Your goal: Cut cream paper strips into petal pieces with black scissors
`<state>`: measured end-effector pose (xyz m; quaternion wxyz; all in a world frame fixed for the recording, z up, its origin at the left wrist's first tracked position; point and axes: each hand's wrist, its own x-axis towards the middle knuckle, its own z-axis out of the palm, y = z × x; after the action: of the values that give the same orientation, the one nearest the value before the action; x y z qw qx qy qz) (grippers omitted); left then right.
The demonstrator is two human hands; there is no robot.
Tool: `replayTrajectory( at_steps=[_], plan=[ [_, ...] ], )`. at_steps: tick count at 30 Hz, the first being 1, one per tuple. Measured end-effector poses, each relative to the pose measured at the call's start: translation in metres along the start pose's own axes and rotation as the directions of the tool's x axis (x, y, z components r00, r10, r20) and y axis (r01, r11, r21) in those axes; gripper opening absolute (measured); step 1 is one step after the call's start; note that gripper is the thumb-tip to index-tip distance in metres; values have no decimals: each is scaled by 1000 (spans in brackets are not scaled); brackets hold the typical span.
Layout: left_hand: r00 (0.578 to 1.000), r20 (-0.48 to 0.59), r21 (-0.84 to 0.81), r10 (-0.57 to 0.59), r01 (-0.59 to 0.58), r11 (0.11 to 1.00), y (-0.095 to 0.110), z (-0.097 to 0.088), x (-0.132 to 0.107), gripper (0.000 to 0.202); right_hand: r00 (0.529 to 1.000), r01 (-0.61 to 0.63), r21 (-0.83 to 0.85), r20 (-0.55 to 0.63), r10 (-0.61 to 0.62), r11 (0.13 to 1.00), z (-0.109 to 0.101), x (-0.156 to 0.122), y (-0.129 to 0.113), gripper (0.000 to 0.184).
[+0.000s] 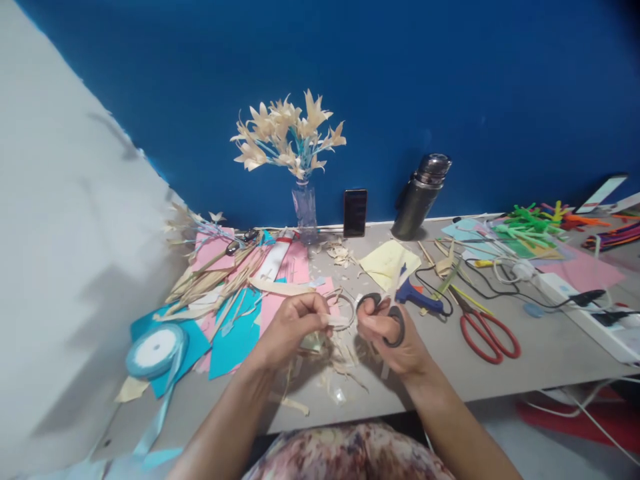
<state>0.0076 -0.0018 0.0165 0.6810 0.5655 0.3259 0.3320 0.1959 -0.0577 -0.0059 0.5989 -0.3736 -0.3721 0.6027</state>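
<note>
Low over the table's middle, my left hand (300,320) is closed in a pinch on a short pale strip (339,321) whose free end points right. Behind the strip shows a thin grey ring (353,308); whether the hand also holds it, I cannot tell. My right hand (393,337) is closed on scissors with black handles (399,327), fingers in the loops. Their blades are mostly hidden or blurred. Pale husk-like scraps (340,380) litter the table beneath both hands. A longer cream strip (285,287) lies just beyond my left hand.
Red-handled scissors (490,337) and a blue glue gun (420,297) lie to the right, near a power strip (580,313) and cables. Ribbon roll (156,350) sits left. Pale flowers (285,127) in a bottle (305,210), a phone (355,213) and a flask (421,197) stand behind.
</note>
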Motion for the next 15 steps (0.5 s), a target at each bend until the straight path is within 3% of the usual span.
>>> replayTrajectory(
  at_steps=[3,6,11,15],
  plan=[
    [1000,-22,43,-12,13,999,3,-3,-2,12,997,-4,-153,-83,-9,988,-4,-4,-5,20],
    [996,-9,89,-85,85,992,7,2,-3,13,998,-25,-321,-59,7,947,1,-7,-8,23],
    [969,102,91,-224,216,972,6,2,-2,13,999,-42,-385,-42,28,922,6,-9,-10,19],
    [980,144,-90,-140,154,984,-2,-2,0,20,992,-33,-383,-124,-16,923,4,-9,-11,15]
  ],
)
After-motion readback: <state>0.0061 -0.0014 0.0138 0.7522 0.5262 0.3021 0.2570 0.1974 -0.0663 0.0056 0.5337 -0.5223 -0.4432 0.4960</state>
